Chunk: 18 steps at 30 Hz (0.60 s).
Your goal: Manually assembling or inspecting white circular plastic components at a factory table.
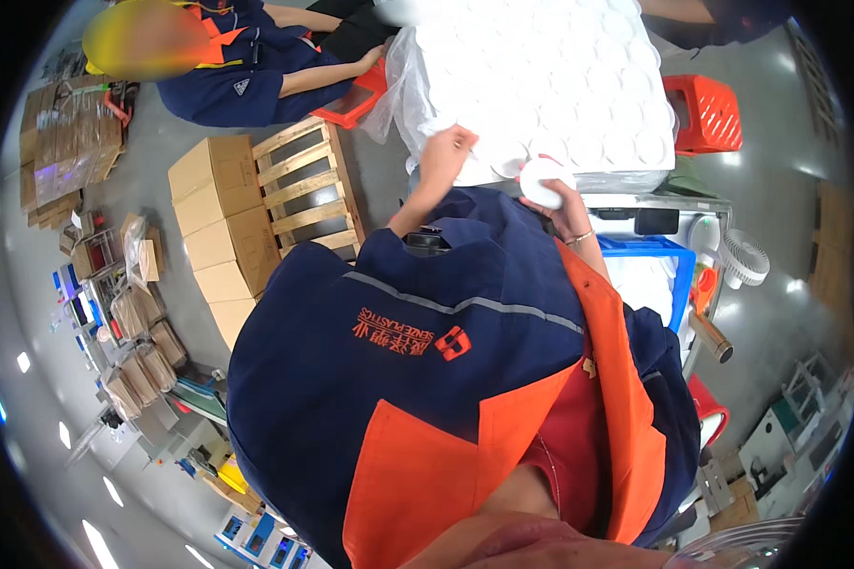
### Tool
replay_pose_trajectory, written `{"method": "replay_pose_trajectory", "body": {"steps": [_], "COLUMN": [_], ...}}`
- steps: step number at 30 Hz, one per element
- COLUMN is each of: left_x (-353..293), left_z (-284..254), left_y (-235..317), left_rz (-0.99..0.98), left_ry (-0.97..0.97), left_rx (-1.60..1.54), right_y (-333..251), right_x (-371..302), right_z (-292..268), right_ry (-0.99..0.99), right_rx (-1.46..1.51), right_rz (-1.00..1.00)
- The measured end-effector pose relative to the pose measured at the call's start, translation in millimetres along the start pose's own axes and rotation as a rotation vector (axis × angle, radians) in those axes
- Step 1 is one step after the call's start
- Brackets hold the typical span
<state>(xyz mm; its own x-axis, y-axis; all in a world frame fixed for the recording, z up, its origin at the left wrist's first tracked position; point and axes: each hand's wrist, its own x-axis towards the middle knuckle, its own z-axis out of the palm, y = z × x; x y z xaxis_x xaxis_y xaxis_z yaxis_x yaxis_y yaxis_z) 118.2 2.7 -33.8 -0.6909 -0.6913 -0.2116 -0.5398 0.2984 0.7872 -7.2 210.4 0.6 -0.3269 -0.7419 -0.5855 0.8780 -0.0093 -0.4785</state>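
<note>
Right hand (569, 209) pinches a white disc (547, 183) near its rim, just above the near edge of the array (541, 85); left hand (446, 156) hangs over the array's near left corner, fingers curled and drawn together; cannot tell whether anything sits between them. The rim hold leaves most of the disc's face uncovered, presumably to keep fingers off it and in sight; both forearms are short of reach, the body standing close up to the near edge.

Array: round white pieces laid side by side in rows, likely to save room and keep each one easy to lift; clear film (403, 90) hangs loose down the left side, probably as a wrap against dirt; it could snag a sleeve there.

Around: bench (626, 201) edge at the right, bearing a blue tray (685, 284); fan (745, 258) and flask (712, 339) beyond it; red stool (704, 114) off the array's right side; co-worker (223, 81) seated at upper left, another person's arm (678, 9) at upper right; both limit room along the far sides; pallet (304, 175) and cartons (220, 223) crowd the floor at left.
</note>
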Motion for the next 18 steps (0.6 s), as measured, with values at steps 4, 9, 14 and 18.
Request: {"method": "replay_pose_trajectory", "body": {"steps": [4,9,14,18], "left_x": [28.1,41.3,40.2,15.4], "left_z": [-10.2,-1.7,9.7,41.6], "left_y": [-6.7,-13.1,-11.7,-7.7], "left_rz": [-0.076,-0.058,0.039,0.4], "left_ry": [0.133,0.083,0.104,-0.009], "left_rx": [0.251,0.318,0.468,0.604], "right_y": [-1.7,-2.4,-0.2,3.7], "right_x": [-3.2,-4.6,-4.4,2.5], "right_z": [-17.1,-14.0,-10.5,-16.4], "right_ry": [0.056,0.103,0.096,0.107], "right_rx": [0.055,0.052,0.061,0.069], "right_rz": [-0.105,-0.094,-0.066,-0.035]}}
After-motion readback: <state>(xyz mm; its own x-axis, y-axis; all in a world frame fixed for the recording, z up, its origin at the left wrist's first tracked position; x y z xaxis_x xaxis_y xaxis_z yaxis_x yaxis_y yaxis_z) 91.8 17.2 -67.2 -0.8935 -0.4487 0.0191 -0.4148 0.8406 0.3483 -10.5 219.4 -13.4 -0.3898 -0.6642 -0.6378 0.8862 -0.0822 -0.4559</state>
